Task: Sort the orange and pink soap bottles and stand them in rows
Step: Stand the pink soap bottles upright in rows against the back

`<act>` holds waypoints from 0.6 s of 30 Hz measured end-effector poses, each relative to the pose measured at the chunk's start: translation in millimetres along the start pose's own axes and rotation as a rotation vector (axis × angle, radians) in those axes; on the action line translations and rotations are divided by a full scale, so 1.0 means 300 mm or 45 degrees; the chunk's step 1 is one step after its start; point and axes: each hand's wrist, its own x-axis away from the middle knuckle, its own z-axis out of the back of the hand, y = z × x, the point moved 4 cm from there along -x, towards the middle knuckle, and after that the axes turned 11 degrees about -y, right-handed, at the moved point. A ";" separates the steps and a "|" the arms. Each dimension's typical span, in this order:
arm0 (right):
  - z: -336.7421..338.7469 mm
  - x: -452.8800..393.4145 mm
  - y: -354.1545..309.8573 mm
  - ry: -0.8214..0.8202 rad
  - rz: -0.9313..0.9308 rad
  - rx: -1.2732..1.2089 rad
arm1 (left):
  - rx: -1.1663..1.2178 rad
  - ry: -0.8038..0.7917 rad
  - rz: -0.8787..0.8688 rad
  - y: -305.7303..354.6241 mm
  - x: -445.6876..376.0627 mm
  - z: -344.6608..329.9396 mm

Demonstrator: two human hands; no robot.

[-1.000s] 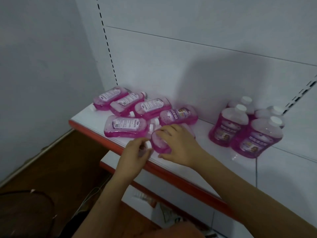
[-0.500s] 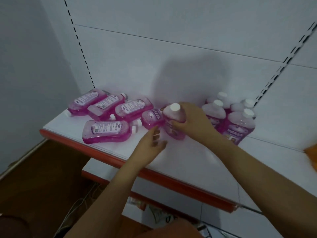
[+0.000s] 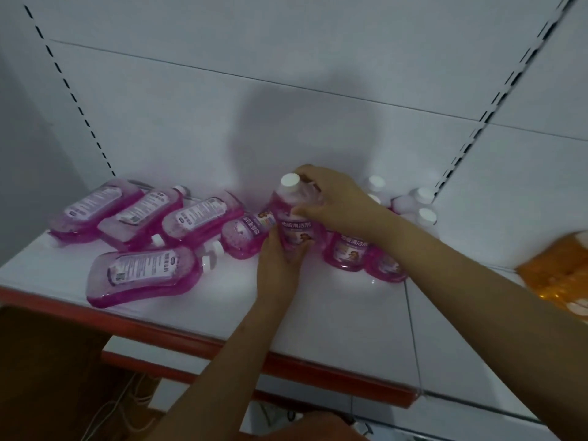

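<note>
An upright translucent pink soap bottle with a white cap (image 3: 294, 219), lying flat a second ago, is now gripped by both hands, left (image 3: 280, 265) low, right (image 3: 334, 202) high, beside the standing pink group (image 3: 366, 246) on the white shelf (image 3: 318, 313).

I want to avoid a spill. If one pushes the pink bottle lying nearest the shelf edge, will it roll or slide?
The lying bottle looks flat-sided, so it would probably slide, not roll. Seemingly full of liquid, it is likely heavy for its size. Its smooth plastic may be slippery.
</note>
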 end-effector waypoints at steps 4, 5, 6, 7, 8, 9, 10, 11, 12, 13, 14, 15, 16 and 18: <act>0.052 -0.021 0.008 -0.045 -0.051 -0.046 | 0.002 0.039 -0.024 0.024 -0.021 0.014; 0.070 -0.023 0.007 -0.038 -0.030 -0.062 | -0.017 0.067 -0.038 0.040 -0.027 0.025; 0.092 -0.025 0.004 -0.023 -0.008 -0.071 | -0.051 0.107 -0.061 0.060 -0.035 0.038; 0.119 -0.028 0.001 0.003 0.007 -0.072 | -0.084 0.150 -0.087 0.085 -0.049 0.053; 0.147 -0.034 -0.002 0.033 0.013 -0.072 | -0.110 0.185 -0.115 0.111 -0.066 0.068; 0.175 -0.039 -0.002 0.061 0.013 -0.074 | -0.129 0.196 -0.139 0.138 -0.087 0.080; 0.200 -0.046 -0.001 0.083 0.011 -0.072 | -0.136 0.177 -0.155 0.153 -0.115 0.085; 0.218 -0.055 0.003 0.096 0.004 -0.064 | -0.133 0.143 -0.165 0.165 -0.142 0.087; 0.227 -0.065 0.010 0.099 -0.007 -0.051 | -0.131 0.107 -0.156 0.165 -0.168 0.085; 0.227 -0.074 0.019 0.095 -0.021 -0.039 | -0.142 0.077 -0.142 0.164 -0.187 0.079; 0.221 -0.082 0.031 0.086 -0.031 -0.020 | -0.165 0.053 -0.125 0.158 -0.201 0.070; 0.214 -0.088 0.043 0.079 -0.034 0.011 | -0.196 0.025 -0.110 0.149 -0.210 0.058; 0.206 -0.093 0.056 0.074 -0.032 0.049 | -0.226 0.000 -0.106 0.145 -0.216 0.047; 0.195 -0.096 0.077 0.060 -0.022 0.139 | -0.296 -0.043 -0.114 0.139 -0.223 0.025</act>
